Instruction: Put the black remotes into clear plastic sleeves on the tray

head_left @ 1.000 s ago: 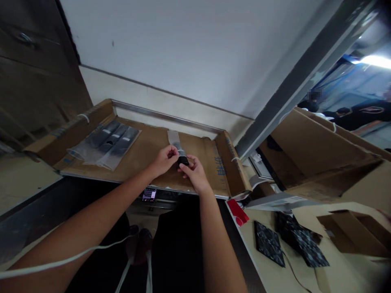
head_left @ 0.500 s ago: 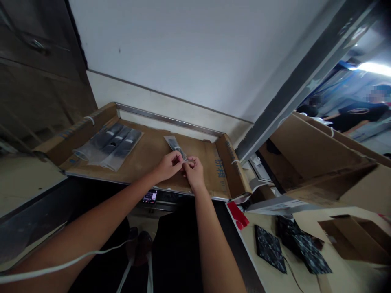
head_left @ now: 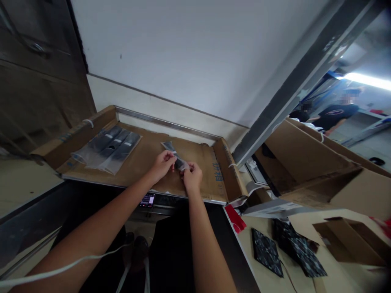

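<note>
A small clear plastic bag (head_left: 180, 162) with something dark inside lies slantwise between my hands, above the cardboard-lined tray (head_left: 149, 150). My right hand (head_left: 192, 176) pinches its near end. My left hand (head_left: 164, 165) has its fingers closed at the bag's left side; whether they grip its edge is hard to make out. To the left, several frosted bags (head_left: 113, 146) holding dark flat items with pale bands lie side by side on the cardboard.
Cardboard walls tied with white loops bound the tray, and a white panel (head_left: 171, 53) rises behind it. A lit phone (head_left: 148, 200) sits below the front edge. At right are a large open carton (head_left: 302, 158), dark patterned packages (head_left: 267, 250) and people farther off.
My left hand has moved slightly left and away from my right hand. More of the bag shows between them, its near end now at my right fingers. The view has shifted a little.
</note>
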Available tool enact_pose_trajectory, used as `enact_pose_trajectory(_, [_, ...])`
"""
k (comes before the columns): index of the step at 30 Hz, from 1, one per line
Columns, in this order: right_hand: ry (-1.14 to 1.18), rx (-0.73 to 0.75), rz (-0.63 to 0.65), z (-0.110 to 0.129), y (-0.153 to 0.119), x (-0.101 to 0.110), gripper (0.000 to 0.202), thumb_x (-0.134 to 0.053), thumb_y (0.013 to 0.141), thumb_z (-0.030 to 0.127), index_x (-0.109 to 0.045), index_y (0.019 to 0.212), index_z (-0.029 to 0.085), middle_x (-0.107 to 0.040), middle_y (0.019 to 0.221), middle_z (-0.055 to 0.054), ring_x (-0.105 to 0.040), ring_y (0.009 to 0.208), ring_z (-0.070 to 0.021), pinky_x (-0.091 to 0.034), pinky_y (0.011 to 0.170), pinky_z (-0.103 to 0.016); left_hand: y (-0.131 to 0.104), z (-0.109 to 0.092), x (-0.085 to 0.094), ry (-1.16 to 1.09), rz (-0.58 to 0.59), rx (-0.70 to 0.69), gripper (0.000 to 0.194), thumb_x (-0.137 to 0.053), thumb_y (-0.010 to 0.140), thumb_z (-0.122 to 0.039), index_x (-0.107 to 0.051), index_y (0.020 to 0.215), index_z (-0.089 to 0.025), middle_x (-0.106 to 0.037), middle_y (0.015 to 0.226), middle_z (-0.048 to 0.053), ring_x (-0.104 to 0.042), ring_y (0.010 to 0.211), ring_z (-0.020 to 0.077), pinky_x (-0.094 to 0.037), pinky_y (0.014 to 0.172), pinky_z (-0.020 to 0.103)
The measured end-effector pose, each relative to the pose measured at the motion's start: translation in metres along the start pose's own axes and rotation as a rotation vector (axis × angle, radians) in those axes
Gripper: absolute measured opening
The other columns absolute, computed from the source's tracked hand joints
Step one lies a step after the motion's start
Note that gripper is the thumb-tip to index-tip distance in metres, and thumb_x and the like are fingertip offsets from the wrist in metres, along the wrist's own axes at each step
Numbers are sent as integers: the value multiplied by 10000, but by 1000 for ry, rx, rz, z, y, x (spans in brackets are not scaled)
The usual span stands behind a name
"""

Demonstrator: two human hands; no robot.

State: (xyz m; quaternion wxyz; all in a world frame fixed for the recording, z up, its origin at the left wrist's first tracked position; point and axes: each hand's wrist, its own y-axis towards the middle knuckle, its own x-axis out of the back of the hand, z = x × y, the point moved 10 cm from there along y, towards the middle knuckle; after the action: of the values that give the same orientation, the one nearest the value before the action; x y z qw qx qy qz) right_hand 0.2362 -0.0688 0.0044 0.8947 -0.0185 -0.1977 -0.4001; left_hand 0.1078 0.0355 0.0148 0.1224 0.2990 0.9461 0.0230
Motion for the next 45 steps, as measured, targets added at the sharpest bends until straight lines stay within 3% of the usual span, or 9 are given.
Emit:
enact_pose_trajectory(5, [-1, 53, -11, 3, -14, 7, 327, -451, 797, 256, -660, 1041, 197, -720, 765, -14, -647, 603, -164, -484, 573, -244, 8, 6, 12, 227, -107, -21, 141, -566, 793, -218, -509, 920, -200, -504, 597, -68, -477, 473, 100, -386, 476, 210])
enact_pose_trajectory(15, [-343, 133, -102, 23, -44, 36, 169, -601, 775, 299, -694, 885, 211, -709, 735, -21, -646, 671, -186, -435, 667, -268, 11, -32, -3, 943, -34, -442, 165, -531, 833, -132, -663, 923, -171, -618, 928, 68, -579, 917, 205, -452, 887, 351])
enact_pose_trajectory(25, [-398, 491, -174, 40, -73, 26, 258, -497, 840, 158, -728, 956, 169, -597, 856, -61, -561, 753, -165, -458, 726, -281, 18, -26, 16, 1093, -81, -286, 192, -515, 862, -201, -646, 726, -166, -663, 870, 100, -611, 848, 215, -455, 849, 351])
enact_pose_trajectory(29, [-236, 593, -256, 56, -84, 40, 298, -470, 896, 147, -758, 967, 182, -564, 884, -65, -575, 814, -156, -493, 750, -280, 7, -32, 25, 882, -122, -117, 155, -524, 901, -298, -613, 844, -184, -675, 734, 65, -636, 703, 197, -482, 780, 345])
enact_pose_trajectory(31, [-174, 615, -275, 69, -83, 46, 303, -474, 902, 142, -764, 971, 196, -550, 889, -58, -576, 812, -147, -503, 742, -278, -4, -14, 25, 606, -74, 141, 219, -546, 906, -400, -573, 969, -192, -670, 672, 49, -638, 600, 201, -511, 693, 353])
enact_pose_trajectory(34, [-120, 649, -264, 92, -83, 52, 291, -500, 893, 130, -766, 979, 212, -543, 910, -53, -581, 825, -143, -513, 737, -279, -30, 19, 2, 56, 26, 492, 339, -603, 874, -485, -543, 1018, -184, -691, 686, 62, -678, 598, 229, -552, 618, 370])
enact_pose_trajectory(37, [-109, 699, -237, 105, -91, 57, 300, -504, 894, 107, -759, 998, 226, -537, 937, -53, -598, 869, -144, -527, 770, -291, -32, 25, -18, -329, -2, 509, 225, -666, 845, -343, -609, 943, -149, -722, 784, 79, -702, 678, 190, -574, 643, 307])
enact_pose_trajectory(41, [-176, 722, -164, 95, -113, 56, 308, -504, 898, 104, -746, 1015, 253, -550, 973, -62, -606, 910, -155, -540, 793, -313, -18, 22, -30, -565, -55, 470, 132, -598, 837, -156, -680, 921, -95, -751, 904, 118, -716, 736, 171, -584, 715, 282])
enact_pose_trajectory(45, [50, 401, -244, 51, -111, 68, 315, -612, 857, 221, -648, 1171, 226, -587, 1025, -76, -625, 911, -179, -555, 816, -353, -16, 5, -38, -665, -16, 443, 226, -533, 819, -66, -700, 971, -69, -748, 1027, 142, -724, 904, 198, -563, 911, 319])
